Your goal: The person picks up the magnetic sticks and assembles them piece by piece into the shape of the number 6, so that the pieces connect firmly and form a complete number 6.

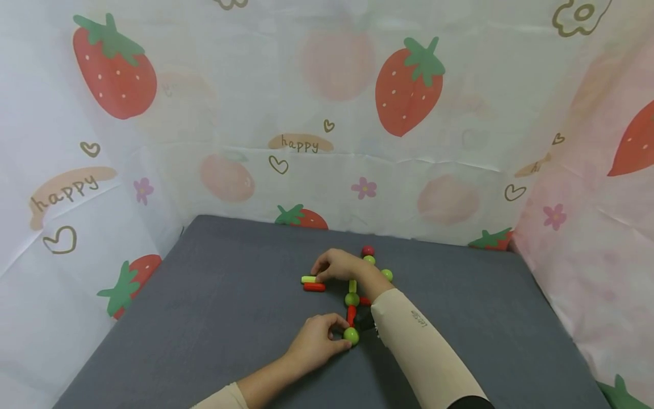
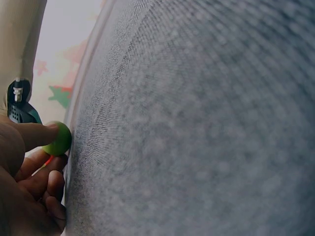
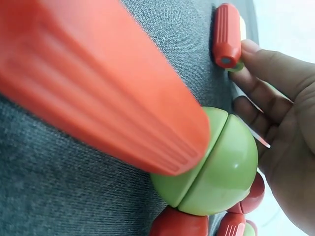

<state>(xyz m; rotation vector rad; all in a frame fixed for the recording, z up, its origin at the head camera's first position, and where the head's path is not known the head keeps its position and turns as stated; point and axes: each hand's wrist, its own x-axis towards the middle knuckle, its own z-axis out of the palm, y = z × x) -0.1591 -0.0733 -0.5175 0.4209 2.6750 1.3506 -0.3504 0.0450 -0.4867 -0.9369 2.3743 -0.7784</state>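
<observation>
My left hand pinches a light green ball at the near end of a chain of magnetic rods and balls. The left wrist view shows this ball between thumb and fingers, close to the cloth. A red rod joins it to another green ball, from which a yellow-green rod runs further back. Left of the chain, my right hand pinches the end of a loose yellow-green rod. Beside that lies a loose red rod, which partly covers it in the right wrist view.
More of the chain shows past my right forearm: a red ball, a green ball, another green ball and a red rod. Dark grey cloth covers the table. Strawberry-print curtains stand behind and at both sides.
</observation>
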